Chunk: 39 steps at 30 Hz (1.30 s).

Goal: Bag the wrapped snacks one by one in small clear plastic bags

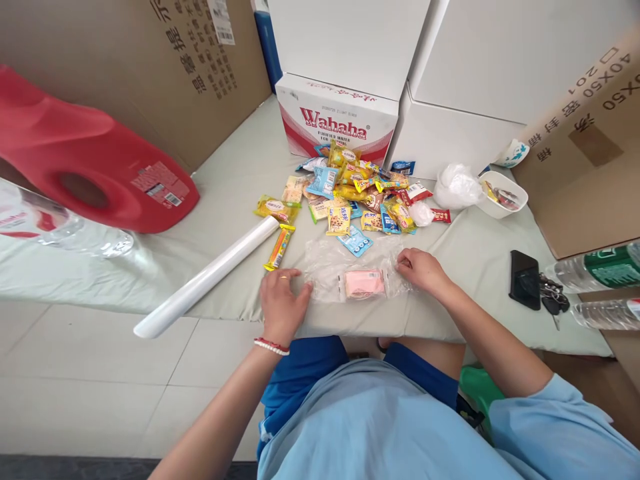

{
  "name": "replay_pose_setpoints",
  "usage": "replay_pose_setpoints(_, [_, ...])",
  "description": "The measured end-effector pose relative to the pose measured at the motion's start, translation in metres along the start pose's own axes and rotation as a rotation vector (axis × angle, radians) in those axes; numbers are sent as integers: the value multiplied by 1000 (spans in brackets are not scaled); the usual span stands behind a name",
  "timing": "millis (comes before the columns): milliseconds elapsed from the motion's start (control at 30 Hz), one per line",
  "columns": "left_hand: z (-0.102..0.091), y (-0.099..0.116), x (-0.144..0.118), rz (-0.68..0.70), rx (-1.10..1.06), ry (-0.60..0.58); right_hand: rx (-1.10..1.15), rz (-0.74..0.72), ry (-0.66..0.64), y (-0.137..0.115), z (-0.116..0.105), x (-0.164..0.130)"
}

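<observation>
A sheet of clear plastic film [323, 267] lies on the cloth-covered table in front of me. On it rests a pink wrapped snack packet [365, 283]. My left hand [284, 303] lies at the film's left edge, thumb apart from the fingers, holding nothing. At the opposite edge, my right hand [423, 270] has its fingers closed on the film. Beyond the film is a heap of packaged snacks [353, 177]. A yellow-orange snack stick [280, 247] lies just past my left fingers.
A white film roll [210, 277] lies slanted over the table's front edge. Left stands a large red jug [100, 160]. Behind the snacks is a Wahaha carton [340, 113]. Rightward are a white tub [503, 193], a phone [525, 280], keys [553, 293] and bottles [595, 273].
</observation>
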<state>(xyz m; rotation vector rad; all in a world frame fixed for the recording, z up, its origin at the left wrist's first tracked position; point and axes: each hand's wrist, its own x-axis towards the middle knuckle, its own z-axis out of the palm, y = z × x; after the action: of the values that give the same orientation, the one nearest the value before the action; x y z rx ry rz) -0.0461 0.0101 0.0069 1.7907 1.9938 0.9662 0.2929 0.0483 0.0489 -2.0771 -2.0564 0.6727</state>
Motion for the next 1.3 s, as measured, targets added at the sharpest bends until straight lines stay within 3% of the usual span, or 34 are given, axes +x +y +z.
replay_pose_setpoints(100, [-13,8,-16,64,53,254,-184,-128,121,-5,-8,8])
replay_pose_setpoints(167, [-21,20,-32,231,37,320,-182,-271,163,-14,-11,20])
replay_pose_setpoints(233, [-23,38,-44,516,-18,177,-187,-374,159,-25,-10,37])
replay_pose_setpoints(300, [-14,58,-46,684,-16,-77,-247,-387,119,-39,-5,53])
replay_pose_setpoints(400, [9,79,-29,607,116,-365,-342,-264,22,-54,3,70])
replay_pose_setpoints(500, [27,85,-9,524,173,-469,-353,-155,-98,-59,1,78])
replay_pose_setpoints(633, [30,84,-3,546,210,-446,-286,-204,-202,-54,-14,83])
replay_pose_setpoints(700, [28,86,-5,552,259,-406,-171,-366,-185,-50,-23,79])
replay_pose_setpoints(800, [26,89,-7,555,323,-402,-20,-627,-54,-48,-35,61])
replay_pose_setpoints(900, [26,89,-8,564,329,-456,18,-745,-70,-47,-43,35])
replay_pose_setpoints(967, [28,87,-9,556,314,-480,15,-717,-148,-46,-45,21])
replay_pose_setpoints(1067, [28,85,-10,541,289,-476,31,-521,-218,-42,-43,19])
replay_pose_setpoints(1200, [27,84,0,499,260,-432,82,-367,-342,-40,-29,44])
replay_pose_setpoints(1300, [28,82,15,473,248,-416,291,-335,-413,-42,-15,65])
